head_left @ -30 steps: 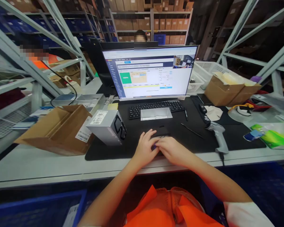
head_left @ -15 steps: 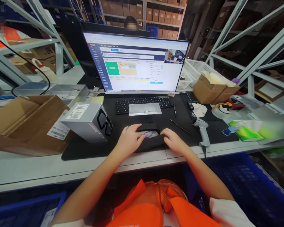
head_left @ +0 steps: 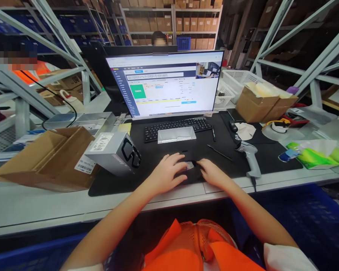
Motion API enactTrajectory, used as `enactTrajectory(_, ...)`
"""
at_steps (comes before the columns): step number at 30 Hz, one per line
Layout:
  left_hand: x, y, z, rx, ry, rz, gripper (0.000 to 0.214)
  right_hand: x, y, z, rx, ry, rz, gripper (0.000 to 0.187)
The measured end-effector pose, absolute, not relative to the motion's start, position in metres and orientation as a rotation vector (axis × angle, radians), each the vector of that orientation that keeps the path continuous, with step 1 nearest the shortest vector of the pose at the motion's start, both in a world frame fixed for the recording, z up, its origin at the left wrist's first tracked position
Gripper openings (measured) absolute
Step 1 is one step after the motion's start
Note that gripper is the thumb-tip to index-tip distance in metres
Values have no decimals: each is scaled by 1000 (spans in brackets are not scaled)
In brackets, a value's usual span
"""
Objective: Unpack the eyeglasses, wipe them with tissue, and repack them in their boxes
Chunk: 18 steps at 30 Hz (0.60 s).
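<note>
My left hand and my right hand rest on a flat black pouch at the front of the black desk mat. The fingers of both hands curl onto the pouch and pinch its edges. A small pale item shows between my fingertips; I cannot make out what it is. A grey box with a black glasses outline lies tilted just left of my left hand. A barcode scanner lies to the right of my right hand.
A monitor, a keyboard and a small grey tray stand behind the pouch. An open cardboard box lies at the left, another at the right. A green packet lies at the right. People sit behind the shelving.
My hands spread apart on the pouch half a second ago, showing a blue loop in its opening. They have now come closer together, and only a small pale item shows between them.
</note>
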<state>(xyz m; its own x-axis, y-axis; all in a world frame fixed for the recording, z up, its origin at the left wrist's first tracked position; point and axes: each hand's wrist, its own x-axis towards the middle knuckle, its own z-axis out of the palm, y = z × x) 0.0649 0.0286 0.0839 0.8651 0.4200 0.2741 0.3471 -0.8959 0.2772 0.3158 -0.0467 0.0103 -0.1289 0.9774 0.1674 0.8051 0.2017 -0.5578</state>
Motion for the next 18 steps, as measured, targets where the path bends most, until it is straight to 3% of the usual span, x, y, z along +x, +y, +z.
enactTrajectory(4, 81, 36, 82, 2839, 610, 519, 23, 310, -43, 9, -1731, -2004, 333, 24)
enactTrajectory(13, 57, 44, 79, 2881, 625, 259, 39, 325, -40, 10, -1650, -1926, 442, 8)
enactTrajectory(18, 53, 27, 78, 2897, 615, 292, 33, 328, -44, 17, -1616, -1918, 525, 13)
